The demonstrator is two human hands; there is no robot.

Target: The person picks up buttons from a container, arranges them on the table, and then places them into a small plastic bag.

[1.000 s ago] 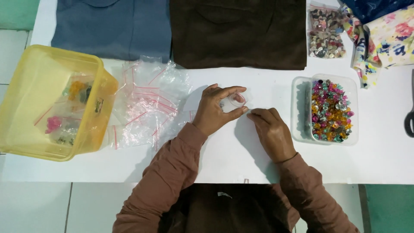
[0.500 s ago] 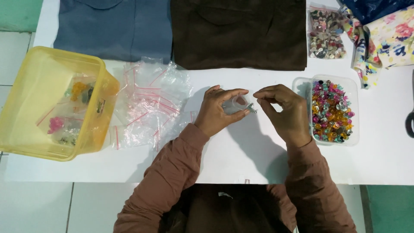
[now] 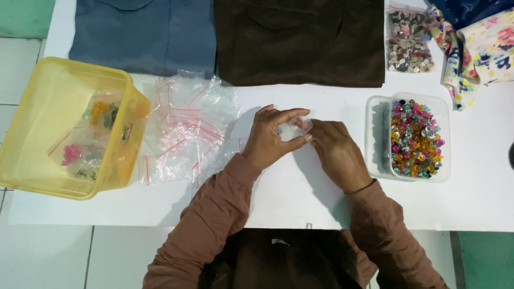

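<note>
Fingers of the left hand are curled narrow, thumb and forefinger pinching a small clear bag just above the white table. The right hand meets it from the other side, fingertips tucked at the bag's edge; can't tell if they grip it or only touch. Something tiny and dark sits inside the bag, too small to make out.

Just R of the right hand: a clear tub of mixed-colour beads, near but not touching. L of the left hand, a loose heap of empty zip bags w/ red strips, and past that a yellow bin holding a few filled bags, hanging over the table's L edge. Along the far side lie a blue cloth, a brown cloth, a packet of silvery bits and a floral fabric.
</note>
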